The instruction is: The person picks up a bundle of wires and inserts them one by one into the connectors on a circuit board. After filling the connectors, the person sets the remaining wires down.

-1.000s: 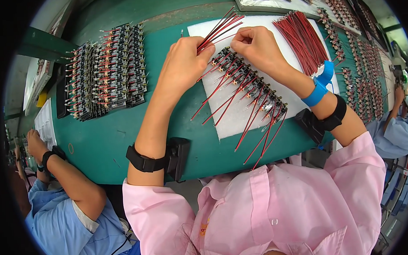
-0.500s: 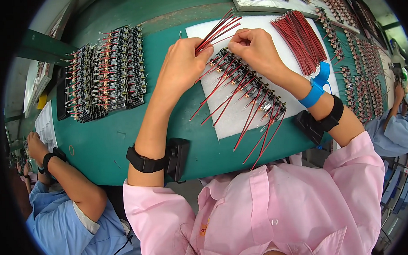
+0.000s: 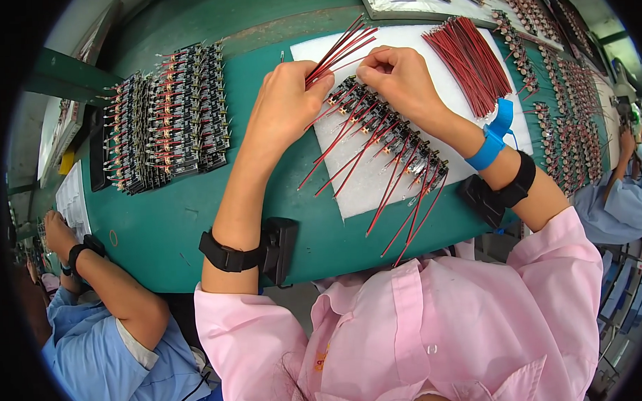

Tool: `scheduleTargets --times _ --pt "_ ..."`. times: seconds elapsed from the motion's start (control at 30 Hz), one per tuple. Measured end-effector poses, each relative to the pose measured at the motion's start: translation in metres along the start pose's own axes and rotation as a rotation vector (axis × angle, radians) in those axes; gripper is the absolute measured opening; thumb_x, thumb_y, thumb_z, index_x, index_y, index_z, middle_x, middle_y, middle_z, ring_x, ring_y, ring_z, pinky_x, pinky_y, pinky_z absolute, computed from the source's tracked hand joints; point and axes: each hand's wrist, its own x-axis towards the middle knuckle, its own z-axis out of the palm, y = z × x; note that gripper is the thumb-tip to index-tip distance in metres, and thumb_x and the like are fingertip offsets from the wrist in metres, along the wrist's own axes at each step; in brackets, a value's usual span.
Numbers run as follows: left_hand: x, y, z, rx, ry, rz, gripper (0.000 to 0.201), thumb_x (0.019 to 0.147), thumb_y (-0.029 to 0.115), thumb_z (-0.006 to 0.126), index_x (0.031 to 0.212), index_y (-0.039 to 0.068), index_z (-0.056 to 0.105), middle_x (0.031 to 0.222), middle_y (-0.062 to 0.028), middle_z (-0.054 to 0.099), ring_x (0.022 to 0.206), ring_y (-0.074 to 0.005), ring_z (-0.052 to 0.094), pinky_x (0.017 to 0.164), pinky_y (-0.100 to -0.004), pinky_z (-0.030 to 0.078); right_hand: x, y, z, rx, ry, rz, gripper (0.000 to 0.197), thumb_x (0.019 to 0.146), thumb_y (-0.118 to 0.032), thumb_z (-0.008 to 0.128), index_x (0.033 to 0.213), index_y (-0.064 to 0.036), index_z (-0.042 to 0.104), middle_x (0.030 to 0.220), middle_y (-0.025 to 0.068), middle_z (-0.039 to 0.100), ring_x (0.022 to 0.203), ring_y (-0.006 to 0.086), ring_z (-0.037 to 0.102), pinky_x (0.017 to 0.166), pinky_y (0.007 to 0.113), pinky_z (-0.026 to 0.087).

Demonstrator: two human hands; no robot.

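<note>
My left hand (image 3: 288, 103) is closed around a small bundle of red and black wires (image 3: 340, 48) whose tips fan out above the fingers. Thumb and forefinger of my right hand (image 3: 401, 77) pinch a thin wire that runs across from the bundle. Just below both hands, a row of small black circuit boards (image 3: 393, 131) lies slanted on a white foam sheet (image 3: 404, 36). Several red and black wires trail from these boards toward me. The right fingertips are close to the row's far end; whether they touch a board is hidden.
More red and black wires (image 3: 468, 68) are piled at the foam's far right. Stacked circuit boards (image 3: 169, 114) stand left on the green table (image 3: 159, 227). Strips of round parts (image 3: 569, 114) line the right side. Co-workers' arms show at left (image 3: 112, 285) and right (image 3: 626, 144).
Both hands keep almost the same place and grip. The whole view has shifted very slightly.
</note>
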Motion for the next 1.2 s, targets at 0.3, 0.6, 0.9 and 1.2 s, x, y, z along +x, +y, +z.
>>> scheduleTargets --times 0.3,0.6,0.9,1.2 --pt "-0.001 0.001 -0.001 0.006 -0.007 -0.006 0.024 0.074 0.018 0.053 0.074 -0.006 0.056 0.052 -0.0164 0.051 0.047 -0.0235 0.051 0.049 -0.0347 0.038 -0.002 -0.002 0.001 0.020 0.005 0.023 0.013 0.069 -0.007 0.054 0.068 0.0053 0.056 0.062 0.0035 0.053 0.054 0.0069 0.046 0.050 0.021 0.037" --pt "-0.002 0.002 -0.002 -0.003 -0.018 -0.025 0.024 0.074 0.018 0.053 0.075 -0.005 0.056 0.053 -0.0157 0.052 0.048 -0.0223 0.052 0.049 -0.0339 0.038 -0.003 -0.001 0.001 -0.100 0.034 -0.085 0.013 0.068 -0.007 0.053 0.067 0.0060 0.055 0.061 0.0067 0.053 0.053 0.0101 0.047 0.050 0.023 0.038" --pt "-0.001 0.002 -0.002 0.002 -0.003 0.020 0.024 0.073 0.018 0.053 0.077 -0.005 0.057 0.058 -0.0182 0.053 0.053 -0.0263 0.054 0.052 -0.0350 0.039 0.004 -0.009 -0.006 -0.242 -0.024 -0.028 0.011 0.065 -0.008 0.054 0.064 0.0036 0.054 0.056 0.0073 0.052 0.052 0.0121 0.049 0.051 0.025 0.040" --pt "-0.003 0.003 -0.006 0.011 0.003 0.026 0.026 0.072 0.020 0.055 0.082 -0.004 0.058 0.054 -0.0042 0.047 0.052 -0.0093 0.042 0.049 -0.0250 0.034 0.009 -0.010 -0.006 -0.169 -0.055 -0.027 0.010 0.063 -0.008 0.051 0.065 0.0014 0.055 0.062 0.0143 0.056 0.062 0.0277 0.056 0.060 0.034 0.043"
